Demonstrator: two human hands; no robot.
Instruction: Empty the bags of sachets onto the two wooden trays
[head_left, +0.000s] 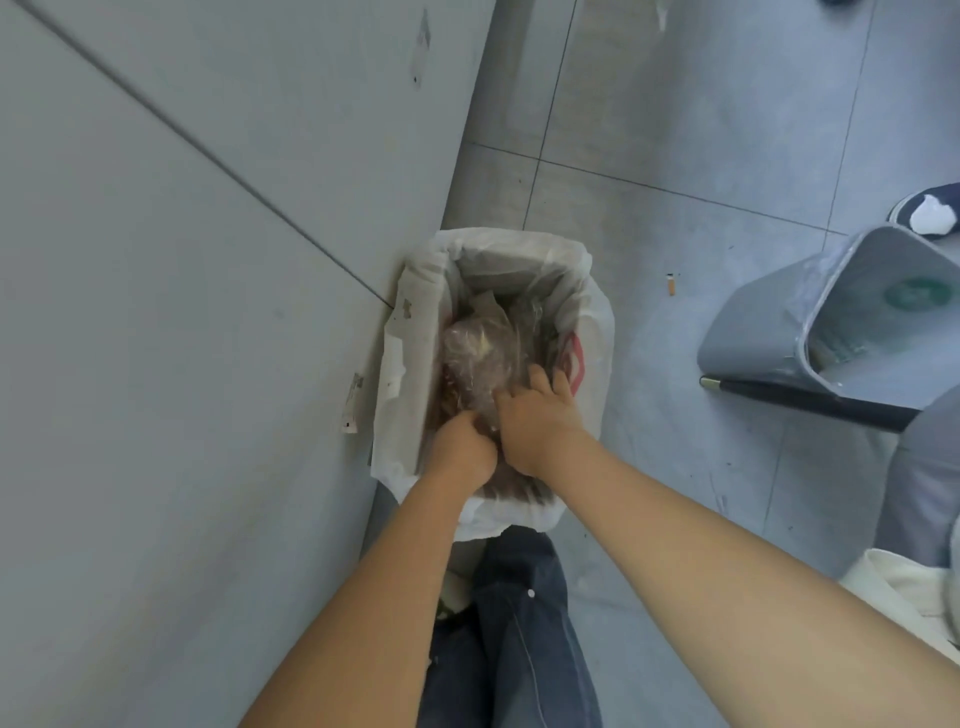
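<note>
Grey floor tiles (675, 130) carry a bin lined with a white plastic liner (597, 322), set against the wall so it stays put. Clear crumpled bags (478, 353) fill its middle, apparently emptied and discarded here. Both hands reach into the near end: the left hand (460, 449) is curled shut on the plastic, the right hand (535, 421) presses down with fingers spread over it. No wooden trays or sachets show.
</note>
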